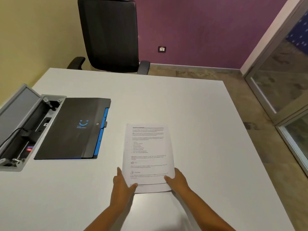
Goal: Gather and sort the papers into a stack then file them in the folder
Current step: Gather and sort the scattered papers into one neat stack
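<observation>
A stack of white printed papers (147, 154) is in front of me over the white table (191, 114), text side up. My left hand (122, 185) grips the stack's lower left corner, thumb on top. My right hand (177, 180) grips the lower right corner the same way. The top sheet sits slightly higher than the sheet under it, so a strip of the lower sheet shows at the near edge. A closed black folder (71, 129) with a blue smiley logo and blue tabs along its right edge lies flat to the left, apart from the papers.
An open grey cable box (21, 129) with plugs and a cable is set into the table left of the folder. A black office chair (110, 34) stands at the far edge. A glass partition (283, 80) is on the right.
</observation>
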The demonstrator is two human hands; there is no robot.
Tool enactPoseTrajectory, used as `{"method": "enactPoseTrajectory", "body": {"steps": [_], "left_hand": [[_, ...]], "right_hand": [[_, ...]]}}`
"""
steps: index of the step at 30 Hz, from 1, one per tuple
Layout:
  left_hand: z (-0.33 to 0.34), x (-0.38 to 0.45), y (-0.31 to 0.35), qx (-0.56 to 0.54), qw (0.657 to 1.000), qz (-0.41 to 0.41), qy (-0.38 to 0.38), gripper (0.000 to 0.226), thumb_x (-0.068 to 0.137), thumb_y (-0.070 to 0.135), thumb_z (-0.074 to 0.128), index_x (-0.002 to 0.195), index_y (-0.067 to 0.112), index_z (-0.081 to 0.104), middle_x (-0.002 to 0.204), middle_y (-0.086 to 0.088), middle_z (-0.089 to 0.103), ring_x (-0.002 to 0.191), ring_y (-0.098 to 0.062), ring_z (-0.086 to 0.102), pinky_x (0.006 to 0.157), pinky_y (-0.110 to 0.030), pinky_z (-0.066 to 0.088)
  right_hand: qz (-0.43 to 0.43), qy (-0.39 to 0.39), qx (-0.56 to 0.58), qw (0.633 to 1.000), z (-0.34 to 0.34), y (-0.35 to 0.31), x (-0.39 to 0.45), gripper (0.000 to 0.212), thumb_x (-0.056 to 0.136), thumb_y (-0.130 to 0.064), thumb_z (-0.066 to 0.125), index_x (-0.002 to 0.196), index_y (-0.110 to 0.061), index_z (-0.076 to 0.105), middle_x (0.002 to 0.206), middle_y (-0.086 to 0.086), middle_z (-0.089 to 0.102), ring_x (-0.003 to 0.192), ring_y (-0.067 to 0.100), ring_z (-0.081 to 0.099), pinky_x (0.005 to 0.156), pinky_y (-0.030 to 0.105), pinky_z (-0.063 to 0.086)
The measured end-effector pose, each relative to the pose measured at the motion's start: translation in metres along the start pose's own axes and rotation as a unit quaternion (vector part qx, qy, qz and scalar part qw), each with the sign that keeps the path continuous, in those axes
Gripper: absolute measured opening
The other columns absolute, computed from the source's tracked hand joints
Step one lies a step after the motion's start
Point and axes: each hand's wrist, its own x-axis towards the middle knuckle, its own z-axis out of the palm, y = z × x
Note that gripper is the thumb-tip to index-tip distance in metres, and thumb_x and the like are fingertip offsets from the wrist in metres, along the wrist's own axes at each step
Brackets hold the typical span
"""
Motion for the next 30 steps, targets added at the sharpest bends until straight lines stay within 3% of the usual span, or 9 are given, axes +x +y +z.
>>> {"method": "enactPoseTrajectory", "body": {"steps": [3, 6, 10, 14, 17, 22, 26, 30], "left_hand": [[0.000, -0.002, -0.007, 0.079, 0.996, 0.015, -0.024, 0.115, 0.067, 0.030, 0.080, 0.146, 0.011, -0.002, 0.128, -0.013, 0.038, 0.097, -0.013, 0.043, 0.075, -0.026, 0.048], [-0.002, -0.002, -0.010, 0.147, 0.988, 0.020, -0.031, 0.120, 0.065, 0.032, 0.081, 0.146, 0.012, -0.006, 0.129, -0.011, 0.038, 0.105, -0.017, 0.052, 0.078, -0.026, 0.051], [-0.001, -0.002, -0.007, 0.196, 0.980, 0.023, -0.028, 0.118, 0.067, 0.032, 0.079, 0.146, 0.009, -0.006, 0.128, -0.010, 0.039, 0.108, -0.019, 0.053, 0.083, -0.030, 0.052], [-0.002, -0.005, -0.006, 0.224, 0.975, 0.006, -0.013, 0.103, 0.069, 0.033, 0.078, 0.142, 0.005, 0.011, 0.123, -0.009, 0.042, 0.107, -0.021, 0.054, 0.084, -0.030, 0.052], [-0.002, -0.006, -0.004, 0.242, 0.970, 0.008, -0.002, 0.079, 0.068, 0.034, 0.078, 0.125, 0.008, 0.031, 0.115, -0.007, 0.044, 0.099, -0.021, 0.055, 0.080, -0.029, 0.052], [-0.001, -0.003, -0.003, 0.252, 0.968, 0.016, -0.002, 0.071, 0.068, 0.034, 0.078, 0.119, 0.009, 0.035, 0.115, -0.007, 0.044, 0.097, -0.020, 0.056, 0.081, -0.029, 0.053], [-0.003, 0.007, -0.002, 0.234, 0.967, 0.071, -0.070, 0.077, 0.067, 0.035, 0.078, 0.125, 0.011, 0.031, 0.110, -0.003, 0.040, 0.092, -0.014, 0.051, 0.076, -0.022, 0.049], [-0.005, 0.021, 0.003, 0.291, 0.936, 0.147, -0.135, 0.067, 0.067, 0.042, 0.074, 0.118, 0.016, 0.040, 0.101, 0.001, 0.038, 0.087, -0.012, 0.047, 0.067, -0.015, 0.041]], "right_hand": [[0.003, -0.008, -0.006, 1.000, 0.000, 0.000, 0.002, 0.046, 0.089, -0.026, 0.059, 0.129, -0.008, 0.043, 0.130, 0.008, 0.055, 0.113, 0.021, 0.055, 0.084, 0.020, 0.039], [0.015, -0.013, 0.026, 0.999, -0.001, -0.001, 0.003, 0.047, 0.089, -0.030, 0.059, 0.128, -0.009, 0.043, 0.128, 0.008, 0.056, 0.099, 0.016, 0.053, 0.080, 0.022, 0.040], [0.034, -0.008, 0.042, 0.999, -0.001, -0.004, 0.002, 0.049, 0.090, -0.031, 0.058, 0.130, -0.009, 0.039, 0.128, 0.009, 0.055, 0.109, 0.023, 0.056, 0.080, 0.024, 0.043], [0.044, 0.031, 0.024, 0.998, -0.003, -0.004, -0.001, 0.046, 0.093, -0.031, 0.052, 0.130, -0.007, 0.039, 0.128, 0.010, 0.055, 0.110, 0.025, 0.056, 0.079, 0.023, 0.041], [0.044, 0.032, 0.003, 0.999, -0.005, -0.003, -0.001, 0.037, 0.097, -0.020, 0.040, 0.130, -0.006, 0.039, 0.127, 0.012, 0.055, 0.097, 0.023, 0.055, 0.077, 0.025, 0.044], [0.028, 0.014, -0.021, 0.999, -0.005, 0.002, -0.001, 0.039, 0.094, -0.001, 0.031, 0.131, -0.006, 0.037, 0.126, 0.014, 0.055, 0.090, 0.018, 0.049, 0.074, 0.024, 0.042], [0.026, 0.038, -0.005, 0.999, -0.016, 0.008, 0.000, 0.037, 0.093, -0.001, 0.034, 0.130, -0.005, 0.040, 0.125, 0.015, 0.055, 0.092, 0.019, 0.049, 0.076, 0.023, 0.040], [0.041, 0.070, 0.008, 0.997, -0.039, 0.020, 0.003, 0.037, 0.093, 0.000, 0.036, 0.130, -0.004, 0.042, 0.127, 0.016, 0.055, 0.102, 0.025, 0.054, 0.081, 0.024, 0.041]]}}
